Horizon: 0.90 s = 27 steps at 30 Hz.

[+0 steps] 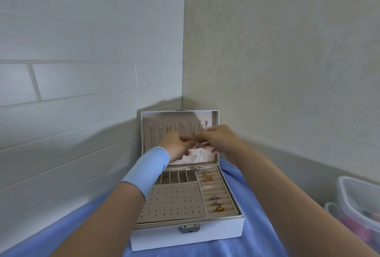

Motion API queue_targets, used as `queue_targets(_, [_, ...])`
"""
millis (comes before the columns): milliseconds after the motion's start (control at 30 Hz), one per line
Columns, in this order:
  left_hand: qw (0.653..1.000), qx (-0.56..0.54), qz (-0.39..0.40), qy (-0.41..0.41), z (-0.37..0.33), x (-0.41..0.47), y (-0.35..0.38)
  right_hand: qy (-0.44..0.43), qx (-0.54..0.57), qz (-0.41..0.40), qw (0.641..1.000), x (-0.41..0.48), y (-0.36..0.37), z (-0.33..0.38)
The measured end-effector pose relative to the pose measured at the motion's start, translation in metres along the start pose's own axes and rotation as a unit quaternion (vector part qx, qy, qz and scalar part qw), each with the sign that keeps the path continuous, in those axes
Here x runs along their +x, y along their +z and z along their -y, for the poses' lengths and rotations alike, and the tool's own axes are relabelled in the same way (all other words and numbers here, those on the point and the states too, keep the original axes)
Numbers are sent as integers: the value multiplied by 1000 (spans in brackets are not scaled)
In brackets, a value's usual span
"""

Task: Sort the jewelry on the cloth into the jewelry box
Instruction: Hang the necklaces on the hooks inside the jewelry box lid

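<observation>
- The jewelry box (185,234) sits open on a blue cloth (253,205) in a corner between two walls; its lid (178,133) stands upright at the back, lined with a row of hooks.
- Both hands meet in front of the lid; the left hand (176,146) and the right hand (218,137) each pinch one end of a thin necklace (200,152), so each grip is closed on it; a fine strand hangs down between them toward the lid's pocket.
- Judging by the pose, the step in hand is hanging the necklace on a lid hook; the clasp itself is too small to make out.
- In the tray, gold earrings (206,176) lie at the far end of the ring rolls; three rings (216,203) sit in the near slots; the hole panel (174,201) shows nothing pinned in it.
- No jewelry shows on the visible cloth; the arms hide much of it.
- Risks from here: the chain is so fine that a loose pinch could drop it into the tray, where it may tangle with the earrings; a missed hook would let it slide into the pocket in a knot; pressing on the lid could tip it back; a forearm brushing the tray could knock the rings out of their slots.
</observation>
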State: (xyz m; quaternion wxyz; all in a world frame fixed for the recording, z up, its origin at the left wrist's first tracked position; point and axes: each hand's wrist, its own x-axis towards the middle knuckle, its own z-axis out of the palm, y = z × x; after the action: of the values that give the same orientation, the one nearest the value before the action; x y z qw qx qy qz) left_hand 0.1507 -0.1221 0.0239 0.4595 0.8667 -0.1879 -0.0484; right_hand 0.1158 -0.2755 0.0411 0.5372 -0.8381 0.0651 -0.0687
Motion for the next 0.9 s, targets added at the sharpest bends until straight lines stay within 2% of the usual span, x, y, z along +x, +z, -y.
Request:
queue_targets(67, [999, 23, 19, 18, -4, -5, 10, -6, -6, -10, 1000, -2, -2, 2])
queue_targets(167, [998, -24, 45, 24, -7, -7, 22, -22, -6, -15, 1000, -1, -7, 3])
queue_targets(300, [999, -38, 27, 23, -3, -4, 20, -15, -5, 2, 1000, 0, -13, -6])
queue_targets(400, [999, 10, 18, 36, -2, -1, 12, 39, -121, 66, 990, -5, -13, -14])
queue_targets(467, [998, 36, 14, 42, -5, 0, 9, 37, -198, 115, 973, -8, -8, -18])
queue_targets(533, [999, 21, 8, 50, -11, 2, 8, 12, -195, 136, 971, -9, -1, -21])
queue_targets(667, [997, 30, -1, 64, -18, 4, 5, -18, -122, 99, 987, -5, 1, -25])
queue_targets(900, [982, 186, -6, 14, -7, 11, 10, -61, -190, 36, 979, 9, -17, -10])
